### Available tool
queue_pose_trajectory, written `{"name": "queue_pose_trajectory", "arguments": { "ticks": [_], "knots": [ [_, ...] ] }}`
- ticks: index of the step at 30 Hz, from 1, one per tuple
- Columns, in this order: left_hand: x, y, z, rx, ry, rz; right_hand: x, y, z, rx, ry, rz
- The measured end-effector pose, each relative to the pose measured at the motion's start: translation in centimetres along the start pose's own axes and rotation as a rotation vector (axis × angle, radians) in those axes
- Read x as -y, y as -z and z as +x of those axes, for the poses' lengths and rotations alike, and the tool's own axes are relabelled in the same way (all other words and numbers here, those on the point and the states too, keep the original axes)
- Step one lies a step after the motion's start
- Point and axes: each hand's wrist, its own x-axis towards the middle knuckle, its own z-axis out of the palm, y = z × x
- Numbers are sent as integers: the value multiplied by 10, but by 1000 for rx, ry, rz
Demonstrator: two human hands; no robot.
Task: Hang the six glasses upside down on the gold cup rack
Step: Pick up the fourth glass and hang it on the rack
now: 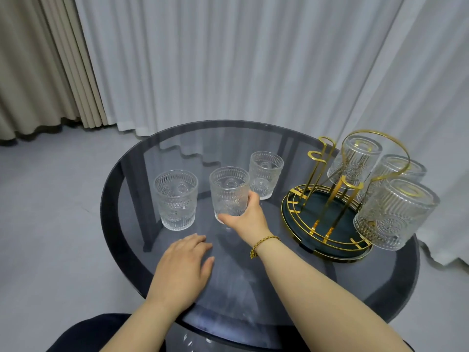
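Both forearms are bare, with a gold chain bracelet [264, 243] circling the right wrist.

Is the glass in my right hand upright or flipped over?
Upright. The middle glass in the right hand has its open rim facing up, unlike the glasses hung base-up on the gold rack.

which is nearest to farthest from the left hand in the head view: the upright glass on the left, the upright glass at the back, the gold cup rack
From the left hand, flat on the table:
1. Clear embossed upright glass on the left, just ahead of the hand.
2. Clear embossed upright glass at the back, beyond and right.
3. Gold wire cup rack, far right.
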Motion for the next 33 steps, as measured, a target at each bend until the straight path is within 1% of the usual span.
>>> {"name": "queue_pose_trajectory", "arguments": {
  "ticks": [3,6,10,13,19,22,26,29,33],
  "knots": [
    [-1,1,0,18,1,5,7,19,-18,-11,42,44],
    [-2,4,-1,20,8,-46,23,53,-39,27,118,39],
    [-7,4,4,42,-6,-86,45,115,-73,97,186,-193],
    [-21,1,14,75,-58,-121,61,159,-97,111,194,-276],
    [-60,-11,44,184,-187,-130,97,231,-126,-12,249,-437],
    [-76,-19,58,245,-238,-108,110,250,-129,-50,230,-398],
    [-92,-30,77,283,-309,-83,118,264,-117,-138,261,-375],
    [-97,-36,93,288,-364,-31,124,264,-106,-125,290,-444],
    [-99,-45,107,360,-423,55,130,259,-91,-73,323,-535]
  ]
}}
